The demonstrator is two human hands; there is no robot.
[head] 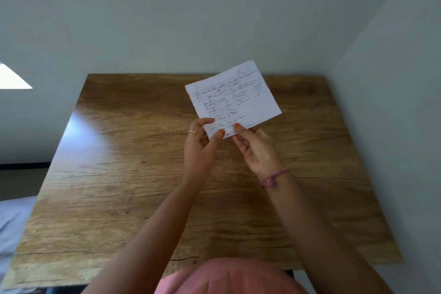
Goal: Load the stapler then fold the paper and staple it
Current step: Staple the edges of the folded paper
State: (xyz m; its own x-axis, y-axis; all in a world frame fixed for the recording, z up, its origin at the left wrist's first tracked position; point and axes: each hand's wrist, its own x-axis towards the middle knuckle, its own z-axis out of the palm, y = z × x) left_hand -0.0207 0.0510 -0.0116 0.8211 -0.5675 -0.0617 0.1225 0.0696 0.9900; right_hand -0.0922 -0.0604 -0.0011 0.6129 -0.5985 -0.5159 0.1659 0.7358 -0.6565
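Observation:
A lined white paper with blue handwriting and boxes drawn on it is held up above the wooden table, tilted with its top edge to the right. My left hand pinches its lower left edge between thumb and fingers. My right hand pinches the lower edge just to the right of it. The two thumbs lie close together on the sheet. No stapler is in view.
The table stands against grey walls at the back and on the right. A grey cushion or bed edge lies at the lower left. Pink clothing shows at the bottom, near the table's front edge.

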